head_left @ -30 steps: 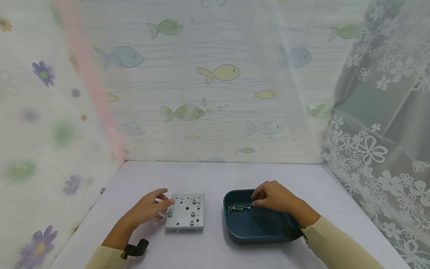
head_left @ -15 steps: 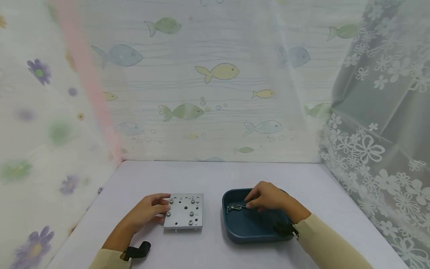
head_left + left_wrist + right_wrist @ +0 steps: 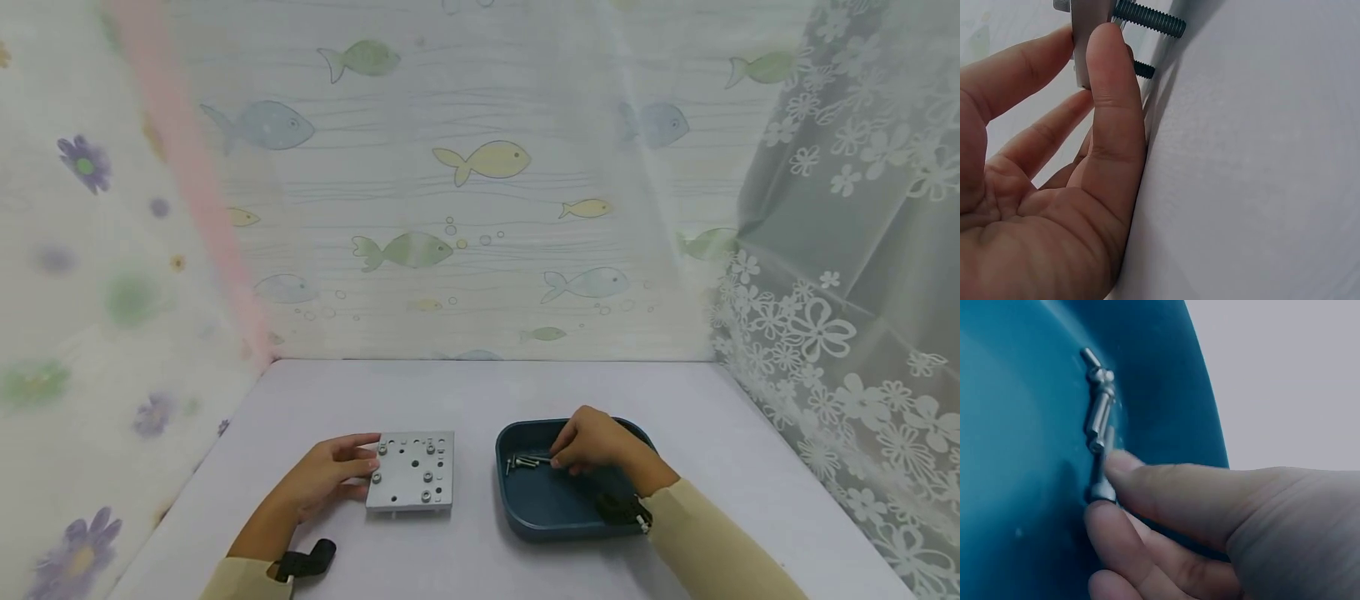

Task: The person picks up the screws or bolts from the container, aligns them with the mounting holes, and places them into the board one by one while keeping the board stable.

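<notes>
A square metal plate point(image 3: 408, 471), drilled with holes and fitted with several socket-head screws, stands left of centre on the table. My left hand point(image 3: 330, 473) holds it by its left edge, the thumb over the top face. Threaded screw ends point(image 3: 1150, 19) stick out of its underside in the left wrist view. Inside the blue tray point(image 3: 566, 532), my right hand point(image 3: 596, 442) reaches down to the back-left part. Its thumb and fingertips pinch a screw point(image 3: 1102, 489), partly hidden by them. Further screws point(image 3: 1100, 412) lie beside it along the tray wall.
The white table point(image 3: 450, 400) runs back to a fish-print curtain point(image 3: 480, 250). A flowered curtain point(image 3: 135, 333) bounds the left side and a lace one point(image 3: 825, 333) the right. Dark wrist cameras point(image 3: 306, 560) are worn on both arms.
My left hand has closed from beside the plate onto its left edge. The right hand has moved left and down toward the screws in the tray, bringing thumb and fingers together.
</notes>
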A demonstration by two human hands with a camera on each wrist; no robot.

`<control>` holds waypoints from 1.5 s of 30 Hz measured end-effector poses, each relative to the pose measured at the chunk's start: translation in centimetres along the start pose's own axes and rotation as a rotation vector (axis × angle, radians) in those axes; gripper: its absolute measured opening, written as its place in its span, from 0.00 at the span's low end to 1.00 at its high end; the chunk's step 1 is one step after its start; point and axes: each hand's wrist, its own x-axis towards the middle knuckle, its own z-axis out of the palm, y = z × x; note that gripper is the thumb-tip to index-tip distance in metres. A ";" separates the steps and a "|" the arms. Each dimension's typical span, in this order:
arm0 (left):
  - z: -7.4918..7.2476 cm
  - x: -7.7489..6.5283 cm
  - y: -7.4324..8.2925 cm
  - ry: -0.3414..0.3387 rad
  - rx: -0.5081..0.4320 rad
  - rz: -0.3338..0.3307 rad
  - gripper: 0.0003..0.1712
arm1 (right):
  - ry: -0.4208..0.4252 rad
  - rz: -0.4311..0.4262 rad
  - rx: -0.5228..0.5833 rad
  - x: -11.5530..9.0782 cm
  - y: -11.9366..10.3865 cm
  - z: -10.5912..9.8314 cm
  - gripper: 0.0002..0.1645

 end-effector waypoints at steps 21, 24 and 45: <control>-0.2 -0.4 0.0 -0.015 -0.017 0.004 0.42 | 0.076 0.067 -0.189 0.7 -2.0 1.1 0.09; -0.2 -0.3 0.0 -0.018 -0.020 0.007 0.42 | 0.081 0.056 -0.162 0.4 -2.0 0.8 0.08; -0.2 -0.1 0.0 0.003 -0.038 -0.007 0.41 | 0.065 -0.086 0.072 -0.6 -2.9 -0.4 0.05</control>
